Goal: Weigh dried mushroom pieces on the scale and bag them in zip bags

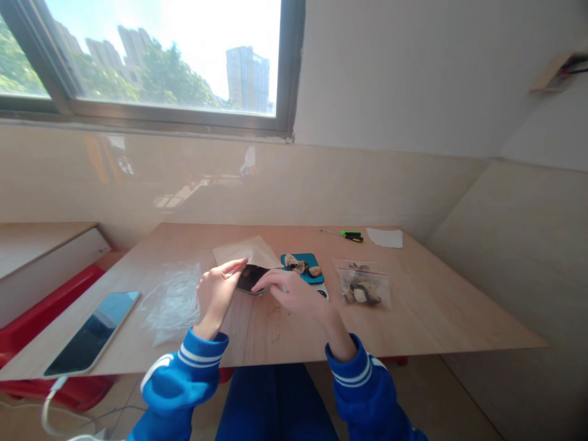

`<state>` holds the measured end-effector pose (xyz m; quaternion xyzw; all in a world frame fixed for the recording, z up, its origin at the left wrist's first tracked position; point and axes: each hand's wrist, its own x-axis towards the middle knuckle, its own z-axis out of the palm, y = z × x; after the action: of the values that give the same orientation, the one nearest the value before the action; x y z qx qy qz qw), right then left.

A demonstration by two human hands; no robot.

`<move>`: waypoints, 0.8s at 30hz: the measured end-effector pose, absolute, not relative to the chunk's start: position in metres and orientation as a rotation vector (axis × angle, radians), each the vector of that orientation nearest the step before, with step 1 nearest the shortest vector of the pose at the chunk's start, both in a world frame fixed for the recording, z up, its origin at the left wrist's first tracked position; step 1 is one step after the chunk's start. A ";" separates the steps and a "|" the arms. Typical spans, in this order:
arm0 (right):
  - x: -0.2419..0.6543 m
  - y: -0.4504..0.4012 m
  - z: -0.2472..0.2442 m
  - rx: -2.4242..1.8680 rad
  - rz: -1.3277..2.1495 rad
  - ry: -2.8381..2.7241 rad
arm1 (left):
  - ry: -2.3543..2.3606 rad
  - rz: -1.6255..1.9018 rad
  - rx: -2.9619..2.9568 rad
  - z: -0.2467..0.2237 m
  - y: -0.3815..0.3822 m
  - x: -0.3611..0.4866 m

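Observation:
My left hand is at the left edge of a dark, shallow dish-like thing with a pale rim, fingers closed at its side. Over the right part of that dark thing, my right hand reaches in with bent fingers slightly apart; I see nothing held in it. Just behind the right hand is a small scale with a blue top, partly covered by the hand. Brown and cream dried mushroom-like pieces lie on it. Small dark crumbs are scattered on the wood below the hands.
The wooden table bears clear plastic bags and a phone with a cable at left. Brown paper lies behind the dish. At right are zip bags with dried pieces, screwdrivers and a white paper.

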<state>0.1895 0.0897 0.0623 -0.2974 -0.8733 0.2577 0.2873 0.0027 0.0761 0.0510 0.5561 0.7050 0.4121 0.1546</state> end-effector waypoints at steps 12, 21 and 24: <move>0.112 0.121 0.008 -1.206 0.184 -2.476 | 2.128 1.101 1.613 0.048 0.054 0.008; 0.113 0.132 -0.004 -1.227 0.247 -2.265 | 2.127 1.035 1.605 0.043 0.053 0.012; 0.114 0.133 -0.006 -1.123 0.345 -2.248 | 2.129 1.045 1.602 0.044 0.052 0.011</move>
<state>0.1137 0.1334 -0.0060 -0.4227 -0.8460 0.1299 0.2980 0.0115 0.0523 0.0439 0.5545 0.7365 0.3615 0.1394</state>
